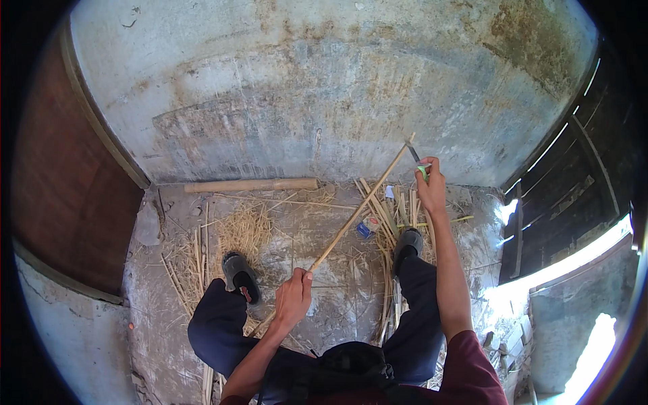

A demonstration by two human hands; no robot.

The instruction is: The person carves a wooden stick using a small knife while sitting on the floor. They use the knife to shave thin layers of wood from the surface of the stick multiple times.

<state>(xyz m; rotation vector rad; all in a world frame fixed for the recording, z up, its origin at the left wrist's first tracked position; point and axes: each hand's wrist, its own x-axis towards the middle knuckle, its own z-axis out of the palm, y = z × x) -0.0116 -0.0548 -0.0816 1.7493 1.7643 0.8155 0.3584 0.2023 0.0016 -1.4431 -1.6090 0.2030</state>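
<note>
A long, thin bamboo strip [356, 214] slants from between my legs up to the right, toward the wall. My left hand [292, 298] is closed round its lower part. In my right hand [432, 183], held out ahead and to the right, is a knife [414, 154] with a green handle and a dark blade. The blade lies beside the strip's far end; whether it touches the strip I cannot tell.
A thick bamboo pole [250, 185] lies along the stained wall [304, 101]. Pale shavings [244, 229] cover the floor by my left shoe [240, 275]. Split bamboo strips [386, 223] are piled near my right shoe [408, 241], beside a small blue packet [365, 229].
</note>
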